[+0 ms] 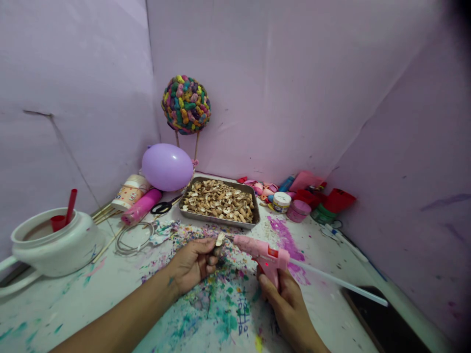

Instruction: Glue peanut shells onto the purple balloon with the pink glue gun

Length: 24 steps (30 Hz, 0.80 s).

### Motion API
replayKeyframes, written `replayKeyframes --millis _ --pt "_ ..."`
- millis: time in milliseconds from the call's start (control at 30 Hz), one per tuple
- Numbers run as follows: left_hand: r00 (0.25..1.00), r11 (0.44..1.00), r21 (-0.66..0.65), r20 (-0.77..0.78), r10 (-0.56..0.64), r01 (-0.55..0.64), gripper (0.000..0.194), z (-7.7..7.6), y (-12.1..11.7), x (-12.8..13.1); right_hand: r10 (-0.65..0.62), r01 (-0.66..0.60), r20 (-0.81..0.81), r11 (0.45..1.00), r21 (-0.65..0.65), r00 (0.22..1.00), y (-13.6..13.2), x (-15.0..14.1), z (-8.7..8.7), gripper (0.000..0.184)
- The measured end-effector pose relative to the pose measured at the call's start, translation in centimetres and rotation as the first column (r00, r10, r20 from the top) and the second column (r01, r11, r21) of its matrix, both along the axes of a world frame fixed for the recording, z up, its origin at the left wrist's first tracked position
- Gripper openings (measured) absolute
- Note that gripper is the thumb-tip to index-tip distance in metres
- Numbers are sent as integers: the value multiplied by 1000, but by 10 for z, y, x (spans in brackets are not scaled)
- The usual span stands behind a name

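Observation:
Between the thumb and fingers of my left hand [195, 264] is a pale peanut shell piece [220, 239], its hollow side partly showing. My right hand [289, 306] wraps round the handle of a pink hot glue gun [263, 251], whose small red light glows. The gun's nozzle points left and reaches the shell, or very close to it; I cannot tell if they touch. A long translucent glue stick [340, 282] juts from the gun's back. Just beyond my hands, a metal tray [221, 221] holds many peanut shells [217, 200].
A purple balloon [167, 167] and a ball of coloured shells on sticks [186, 104] stand behind. At left are a white pot [59, 245], paper cups [130, 192], scissors [161, 207] and coiled wire [134, 239]. Paint jars [281, 201] line the back right; a dark phone [379, 318] lies at right.

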<state>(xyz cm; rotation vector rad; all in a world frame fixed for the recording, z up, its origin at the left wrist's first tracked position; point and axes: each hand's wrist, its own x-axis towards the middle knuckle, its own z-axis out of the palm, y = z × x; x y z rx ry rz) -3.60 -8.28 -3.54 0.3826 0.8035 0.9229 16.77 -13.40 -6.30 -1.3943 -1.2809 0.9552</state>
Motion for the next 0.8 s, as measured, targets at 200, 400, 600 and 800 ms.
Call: replayKeyframes --millis 200,400,600,800 --pt "1000 1000 10 -9 -4 4 5 0 1 2 -7 7 12 1000 26 1000 -2 0 4 32" --pt "998 999 36 -58 13 -11 5 0 1 2 96 -103 95 992 76 991 -5 -4 7 29" --pt "994 995 98 -106 -1 12 8 0 3 -2 122 -127 91 990 56 988 -4 -3 6 30" --pt "996 988 148 -84 -30 42 18 -3 8 -7 172 -178 124 983 36 977 -6 -2 9 32"
